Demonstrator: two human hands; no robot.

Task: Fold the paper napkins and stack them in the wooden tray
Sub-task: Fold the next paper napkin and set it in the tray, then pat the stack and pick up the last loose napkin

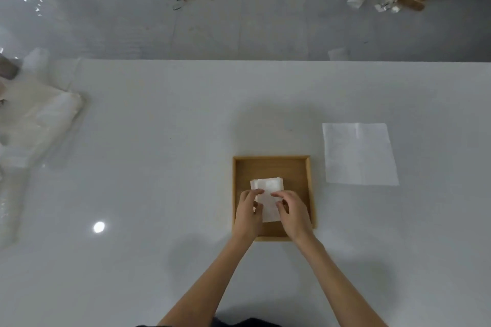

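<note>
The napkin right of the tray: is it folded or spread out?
Spread out. The napkin lies flat on the table as one large sheet with faint crease lines, beside the wooden tray.

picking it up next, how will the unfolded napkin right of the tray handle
The unfolded napkin looks thin and creased, so it will probably droop when lifted by one edge. Lying flat on the smooth table, it likely slides easily if pushed.

One tray (271, 159); one unfolded napkin (360, 154); folded napkins (268, 184), at least two.
</note>
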